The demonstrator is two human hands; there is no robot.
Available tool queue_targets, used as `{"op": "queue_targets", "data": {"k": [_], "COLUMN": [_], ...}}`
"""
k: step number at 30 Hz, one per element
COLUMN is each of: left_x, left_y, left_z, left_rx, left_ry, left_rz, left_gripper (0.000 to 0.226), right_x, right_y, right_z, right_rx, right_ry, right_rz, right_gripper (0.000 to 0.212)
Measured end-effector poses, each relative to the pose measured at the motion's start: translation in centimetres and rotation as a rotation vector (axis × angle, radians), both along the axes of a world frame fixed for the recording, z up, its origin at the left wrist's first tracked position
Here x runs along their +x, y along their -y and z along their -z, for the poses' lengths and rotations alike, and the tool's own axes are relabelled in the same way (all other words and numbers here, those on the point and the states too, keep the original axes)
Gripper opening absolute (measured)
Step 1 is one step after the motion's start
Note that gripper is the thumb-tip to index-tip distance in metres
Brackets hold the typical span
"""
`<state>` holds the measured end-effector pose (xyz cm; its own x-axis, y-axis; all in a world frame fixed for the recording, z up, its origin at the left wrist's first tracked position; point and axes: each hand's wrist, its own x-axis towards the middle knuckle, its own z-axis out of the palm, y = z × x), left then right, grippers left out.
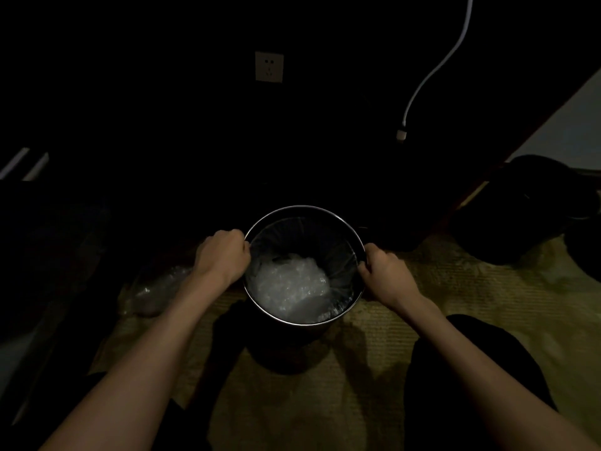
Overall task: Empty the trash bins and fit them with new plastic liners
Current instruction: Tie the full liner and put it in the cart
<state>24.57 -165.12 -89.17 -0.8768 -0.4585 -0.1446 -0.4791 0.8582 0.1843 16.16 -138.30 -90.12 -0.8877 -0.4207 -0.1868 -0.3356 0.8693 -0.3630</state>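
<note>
A round metal trash bin (302,208) stands on the floor in front of me, seen from above. A clear plastic liner (292,284) lies inside it, bunched at the bottom and stretched up the walls. My left hand (222,253) pinches the liner's edge at the bin's left rim. My right hand (385,271) grips the liner's edge at the right rim. Both hands have curled fingers. Whether the liner is folded over the rim is hard to tell in the dim light.
A crumpled clear plastic bag (156,289) lies on the floor left of the bin. A yellowish mat (455,288) covers the floor. A wall socket (269,66) and a hanging white cable (432,73) are behind. A dark object (533,206) sits at the right.
</note>
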Motion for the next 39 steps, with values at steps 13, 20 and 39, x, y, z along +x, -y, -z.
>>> {"op": "queue_targets", "data": {"k": [13, 20, 39], "left_x": [-1.0, -0.7, -9.7], "left_y": [-3.2, -8.6, -27.4], "left_z": [-16.3, -23.7, -12.0], "left_rx": [-0.329, -0.211, -0.019], "left_ry": [-0.245, -0.373, -0.314], "left_rz": [0.177, 0.349, 0.685], "left_gripper": [0.03, 0.035, 0.035], "right_x": [-1.1, -0.3, -0.2], "right_y": [-4.8, -13.0, -32.2], "right_z": [-13.4, -22.2, -11.3], "right_rx": [-0.252, -0.387, -0.164], "right_ry": [-0.122, -0.104, -0.083], "right_rz": [-0.041, 0.008, 0.383], "right_gripper": [0.017, 0.017, 0.01]}}
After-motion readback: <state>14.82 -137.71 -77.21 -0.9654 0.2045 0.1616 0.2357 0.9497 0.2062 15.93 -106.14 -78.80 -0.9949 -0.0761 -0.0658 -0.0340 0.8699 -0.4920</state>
